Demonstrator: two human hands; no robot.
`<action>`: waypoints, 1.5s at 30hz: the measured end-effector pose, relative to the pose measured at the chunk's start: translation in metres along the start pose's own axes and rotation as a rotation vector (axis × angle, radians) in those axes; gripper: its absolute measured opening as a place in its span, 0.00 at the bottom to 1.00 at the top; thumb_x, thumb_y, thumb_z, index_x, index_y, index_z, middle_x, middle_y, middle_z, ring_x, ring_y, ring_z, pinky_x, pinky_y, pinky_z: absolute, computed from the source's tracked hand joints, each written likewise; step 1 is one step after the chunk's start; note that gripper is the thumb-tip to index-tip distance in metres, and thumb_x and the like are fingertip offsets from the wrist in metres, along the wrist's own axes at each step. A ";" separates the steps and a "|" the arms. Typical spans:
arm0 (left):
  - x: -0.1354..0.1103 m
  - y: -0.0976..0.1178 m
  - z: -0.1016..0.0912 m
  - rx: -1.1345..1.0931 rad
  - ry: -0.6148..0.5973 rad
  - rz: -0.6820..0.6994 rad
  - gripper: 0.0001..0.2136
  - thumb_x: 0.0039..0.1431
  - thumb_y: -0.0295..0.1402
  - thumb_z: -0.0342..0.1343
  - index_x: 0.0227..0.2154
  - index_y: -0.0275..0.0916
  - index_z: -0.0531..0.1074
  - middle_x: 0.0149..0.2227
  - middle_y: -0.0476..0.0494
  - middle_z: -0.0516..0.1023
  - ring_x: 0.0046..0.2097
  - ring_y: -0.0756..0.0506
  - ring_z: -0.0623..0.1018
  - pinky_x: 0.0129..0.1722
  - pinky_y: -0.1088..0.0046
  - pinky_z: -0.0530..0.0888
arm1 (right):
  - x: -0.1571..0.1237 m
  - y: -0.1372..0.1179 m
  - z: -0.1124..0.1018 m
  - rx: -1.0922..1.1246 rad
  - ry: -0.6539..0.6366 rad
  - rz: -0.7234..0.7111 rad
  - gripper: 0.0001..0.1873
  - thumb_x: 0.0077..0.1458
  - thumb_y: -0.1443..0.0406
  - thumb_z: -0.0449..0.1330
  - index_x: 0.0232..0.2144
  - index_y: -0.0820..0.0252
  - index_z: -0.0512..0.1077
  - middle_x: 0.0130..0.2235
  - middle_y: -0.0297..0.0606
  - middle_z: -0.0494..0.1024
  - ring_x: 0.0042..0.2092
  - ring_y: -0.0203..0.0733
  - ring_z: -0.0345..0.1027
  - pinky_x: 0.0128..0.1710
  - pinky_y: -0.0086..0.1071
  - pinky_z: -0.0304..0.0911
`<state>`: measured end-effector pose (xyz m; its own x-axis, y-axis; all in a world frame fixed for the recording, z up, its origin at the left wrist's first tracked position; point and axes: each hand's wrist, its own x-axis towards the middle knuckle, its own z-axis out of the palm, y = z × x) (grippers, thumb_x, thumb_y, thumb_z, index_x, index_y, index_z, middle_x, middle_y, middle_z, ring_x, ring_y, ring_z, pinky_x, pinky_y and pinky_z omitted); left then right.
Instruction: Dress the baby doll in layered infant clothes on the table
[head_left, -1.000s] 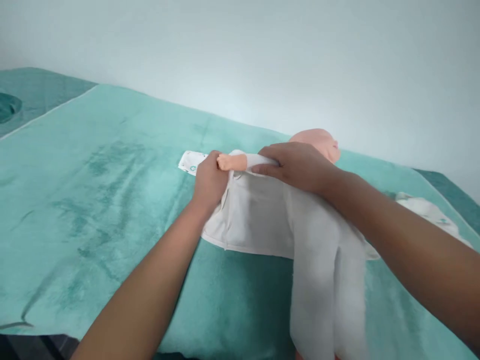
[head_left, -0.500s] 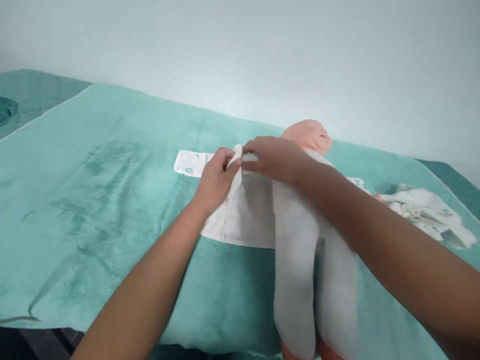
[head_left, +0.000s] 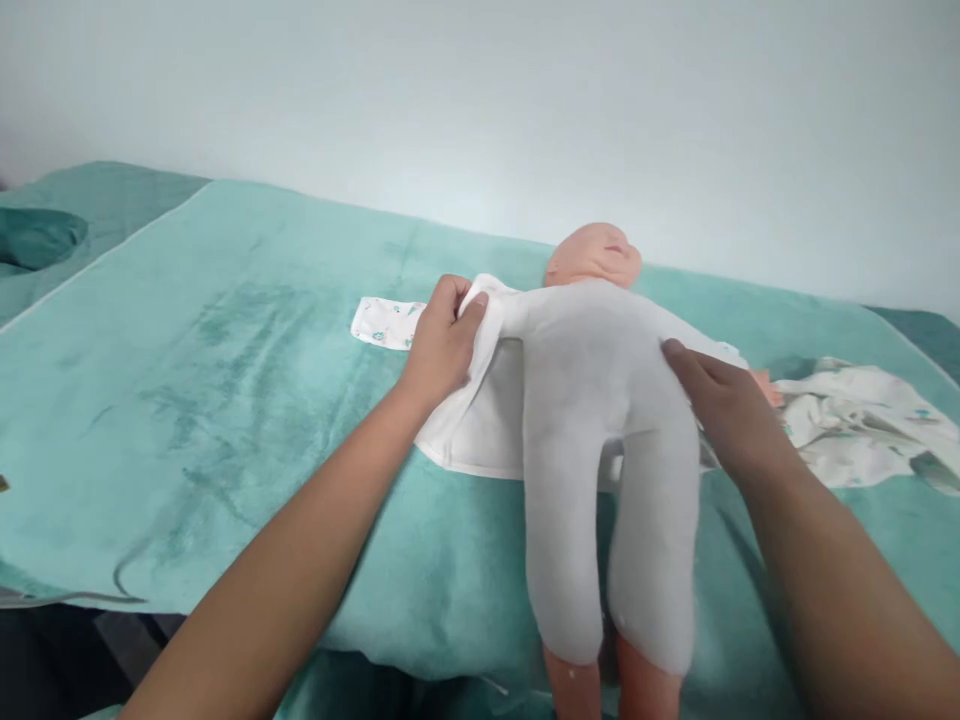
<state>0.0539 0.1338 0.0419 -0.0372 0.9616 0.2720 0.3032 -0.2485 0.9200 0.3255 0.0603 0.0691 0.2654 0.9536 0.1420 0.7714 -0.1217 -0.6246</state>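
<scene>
A baby doll with a white cloth body lies face up, its head at the far end and its legs toward me. Beneath its torso is a white baby shirt, spread out on the left, with a printed sleeve stretched flat. My left hand pinches the shirt's edge beside the doll's arm on the left, which enters the shirt. My right hand is at the doll's right-hand side, thumb against the torso below the arm; its other fingers are mostly hidden.
A crumpled printed white garment lies on the right, near the doll's hand. Everything rests on a green plush cover, with a white wall behind. At the lower left, a thin cord runs along the cover's edge.
My right hand has left the shirt's edge and moved right to the doll's other side. The doll has shifted slightly left. My left hand still holds the shirt, now opened wider.
</scene>
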 end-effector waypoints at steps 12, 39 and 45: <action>-0.027 0.115 -0.006 -0.018 -0.531 0.118 0.09 0.64 0.39 0.53 0.39 0.42 0.74 0.36 0.50 0.78 0.40 0.46 0.80 0.33 0.71 0.75 | -0.007 -0.010 0.031 0.221 0.057 -0.245 0.17 0.63 0.52 0.51 0.39 0.53 0.75 0.45 0.45 0.78 0.50 0.53 0.70 0.53 0.50 0.63; -0.008 0.111 0.058 0.613 -0.399 0.470 0.07 0.60 0.29 0.55 0.41 0.39 0.70 0.47 0.42 0.76 0.51 0.39 0.74 0.50 0.61 0.70 | -0.012 0.007 0.047 0.087 -0.051 -0.648 0.22 0.61 0.65 0.53 0.57 0.54 0.69 0.60 0.48 0.67 0.62 0.57 0.58 0.61 0.55 0.55; 0.028 0.102 0.112 1.009 -0.677 0.675 0.13 0.63 0.29 0.48 0.49 0.34 0.69 0.47 0.42 0.74 0.52 0.38 0.75 0.50 0.60 0.70 | -0.009 0.011 0.051 -0.050 -0.118 -0.627 0.24 0.57 0.65 0.57 0.57 0.57 0.69 0.59 0.48 0.70 0.62 0.60 0.57 0.62 0.56 0.53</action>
<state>0.1902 0.1489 0.1114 0.7660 0.6312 0.1222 0.6370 -0.7708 -0.0115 0.3021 0.0643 0.0211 -0.3084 0.8715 0.3812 0.7865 0.4590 -0.4132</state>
